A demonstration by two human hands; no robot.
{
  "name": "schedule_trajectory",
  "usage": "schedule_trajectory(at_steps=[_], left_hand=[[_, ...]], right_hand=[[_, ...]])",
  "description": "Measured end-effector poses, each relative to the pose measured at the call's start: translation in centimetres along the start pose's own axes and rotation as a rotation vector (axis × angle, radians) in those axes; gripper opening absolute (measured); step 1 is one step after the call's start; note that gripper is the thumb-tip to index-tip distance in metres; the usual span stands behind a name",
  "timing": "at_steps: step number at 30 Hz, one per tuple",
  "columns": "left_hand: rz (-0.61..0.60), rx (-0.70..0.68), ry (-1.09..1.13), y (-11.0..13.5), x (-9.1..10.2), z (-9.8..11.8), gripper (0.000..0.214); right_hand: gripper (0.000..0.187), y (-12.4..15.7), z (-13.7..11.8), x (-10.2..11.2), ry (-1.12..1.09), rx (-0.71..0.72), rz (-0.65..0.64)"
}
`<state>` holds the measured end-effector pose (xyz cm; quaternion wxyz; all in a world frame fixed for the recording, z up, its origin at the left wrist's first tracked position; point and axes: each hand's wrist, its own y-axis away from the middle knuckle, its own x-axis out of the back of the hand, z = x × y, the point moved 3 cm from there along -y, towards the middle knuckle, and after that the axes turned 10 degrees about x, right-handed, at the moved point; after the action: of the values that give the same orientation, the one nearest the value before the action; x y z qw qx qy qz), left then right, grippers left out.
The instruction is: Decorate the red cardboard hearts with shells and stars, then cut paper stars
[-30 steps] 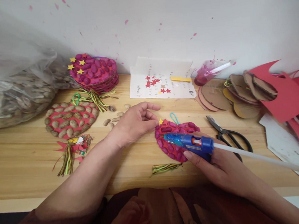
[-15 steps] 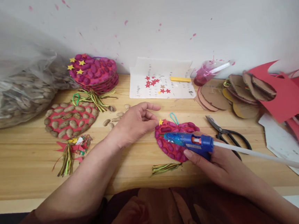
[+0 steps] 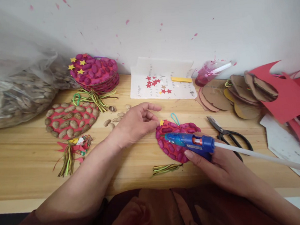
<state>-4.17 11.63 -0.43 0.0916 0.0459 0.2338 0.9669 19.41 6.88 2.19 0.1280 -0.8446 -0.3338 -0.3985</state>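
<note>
A pink, shell-covered craft piece (image 3: pixel 174 149) with a blue loop lies on the wooden table (image 3: pixel 25 162) in front of me. My right hand (image 3: pixel 218 168) is closed round a blue glue gun (image 3: pixel 191 142), whose nozzle points left over the piece; a white glue stick (image 3: pixel 261 157) juts out behind it. My left hand (image 3: pixel 135 122) rests at the piece's upper left edge, fingers pinched beside a small yellow star (image 3: pixel 161 122). What the fingers hold, if anything, is hidden.
A stack of pink finished pieces (image 3: pixel 94 72) and a brown-shelled piece (image 3: pixel 70 121) lie at left, by a plastic bag of shells (image 3: pixel 11 93). Black scissors (image 3: pixel 229 135), cardboard cutouts (image 3: pixel 240 92), red paper (image 3: pixel 287 93) and a star sheet (image 3: pixel 160 80) sit further back and right.
</note>
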Motion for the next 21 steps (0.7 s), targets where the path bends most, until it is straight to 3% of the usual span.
schedule_trajectory(at_steps=[21], left_hand=[[-0.013, -0.016, -0.005, 0.11, 0.04, -0.10, 0.047]], right_hand=[[0.026, -0.22, -0.36, 0.31, -0.016, -0.017, -0.009]])
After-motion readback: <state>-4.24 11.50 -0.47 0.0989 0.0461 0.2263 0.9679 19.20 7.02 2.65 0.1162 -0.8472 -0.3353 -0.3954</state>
